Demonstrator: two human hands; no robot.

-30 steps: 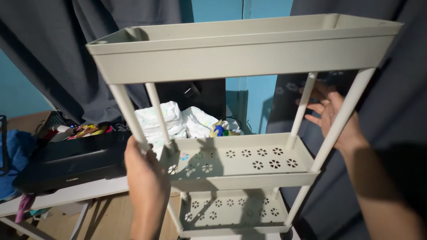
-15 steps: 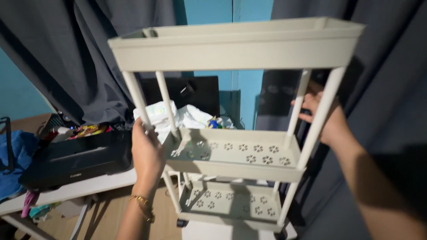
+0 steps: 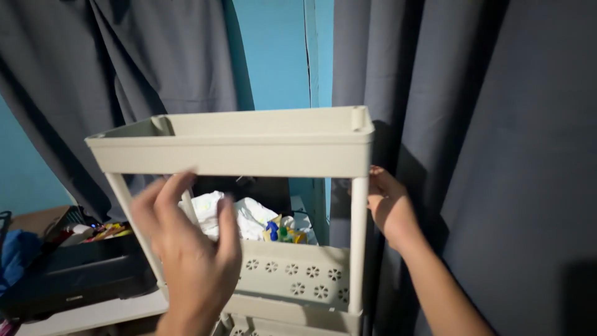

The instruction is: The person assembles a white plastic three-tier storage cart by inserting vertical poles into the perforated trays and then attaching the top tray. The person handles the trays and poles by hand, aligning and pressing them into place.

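Both hands have shifted: left hand now floats open-fingered in front of the beige shelf cart, off its post, while right hand presses flat against the far side by the grey curtain.

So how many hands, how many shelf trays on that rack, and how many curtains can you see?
Hands: 2, the left hand and the right hand
Trays on the beige rack: 3, the top tray, the middle tray and the bottom tray
Dark curtains: 2, the left curtain and the right curtain
Total: 7
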